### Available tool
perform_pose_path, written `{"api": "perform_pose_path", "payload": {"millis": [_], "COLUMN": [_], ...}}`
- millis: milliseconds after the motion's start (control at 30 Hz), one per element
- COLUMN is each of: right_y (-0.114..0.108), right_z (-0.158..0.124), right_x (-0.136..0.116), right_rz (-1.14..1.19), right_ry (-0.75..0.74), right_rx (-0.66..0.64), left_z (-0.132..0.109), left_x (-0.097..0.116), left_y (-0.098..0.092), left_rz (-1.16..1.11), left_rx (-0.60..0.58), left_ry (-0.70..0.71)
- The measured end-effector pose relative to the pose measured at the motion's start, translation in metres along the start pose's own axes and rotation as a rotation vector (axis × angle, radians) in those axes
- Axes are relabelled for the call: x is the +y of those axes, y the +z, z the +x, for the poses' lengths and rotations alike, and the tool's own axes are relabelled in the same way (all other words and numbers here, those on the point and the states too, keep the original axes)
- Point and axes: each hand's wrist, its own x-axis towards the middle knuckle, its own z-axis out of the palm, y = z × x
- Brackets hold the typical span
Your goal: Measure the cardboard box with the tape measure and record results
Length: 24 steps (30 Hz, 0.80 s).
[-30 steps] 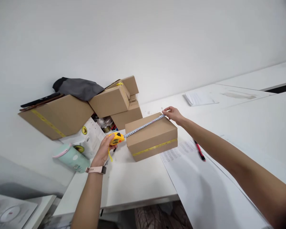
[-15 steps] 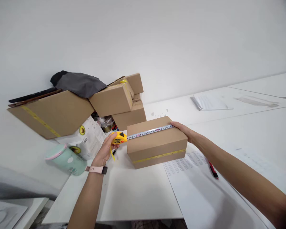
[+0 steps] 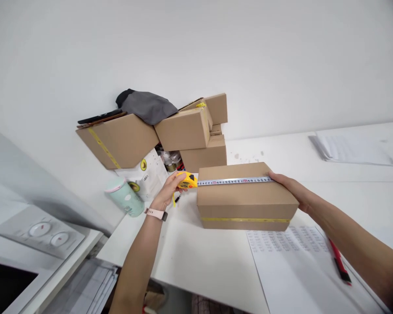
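Observation:
A closed cardboard box (image 3: 245, 200) with a strip of yellow tape along its front side lies on the white table (image 3: 209, 257). My left hand (image 3: 173, 187) is closed around a yellow tape measure (image 3: 187, 180) at the box's left edge. Its extended blade (image 3: 232, 181) runs across the box's top, numbers showing. At the right end, my right hand (image 3: 290, 187) presses the blade's end against the box's far right edge with its fingertips; part of the fingers is hidden behind the box. A wristband (image 3: 155, 213) is on my left wrist.
Stacked cardboard boxes (image 3: 183, 128), a grey cloth (image 3: 147, 106) and a mint-green pouch (image 3: 126, 198) stand at the back left. Printed sheets (image 3: 281, 257) and a red-and-black pen-like item (image 3: 339, 264) lie front right. More papers (image 3: 353, 148) lie behind. A white appliance (image 3: 42, 235) stands left.
The view has swung left, so everything sits further right in it and the appliance at left shows more. Both hands keep the tape measure along the box's top.

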Motion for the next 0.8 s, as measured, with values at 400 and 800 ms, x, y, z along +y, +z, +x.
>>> {"api": "perform_pose_path", "payload": {"millis": [400, 800], "right_y": [0.002, -0.001], "right_z": [-0.006, -0.007], "right_x": [-0.012, -0.019], "right_rz": [-0.062, -0.181], "right_ry": [0.151, -0.052], "right_rx": [0.134, 0.280], "left_z": [-0.004, -0.121], "left_x": [0.006, 0.039], "left_y": [-0.002, 0.073], "left_rz": [0.085, 0.118], "left_rx": [0.007, -0.567], "left_ry": [0.007, -0.217]}}
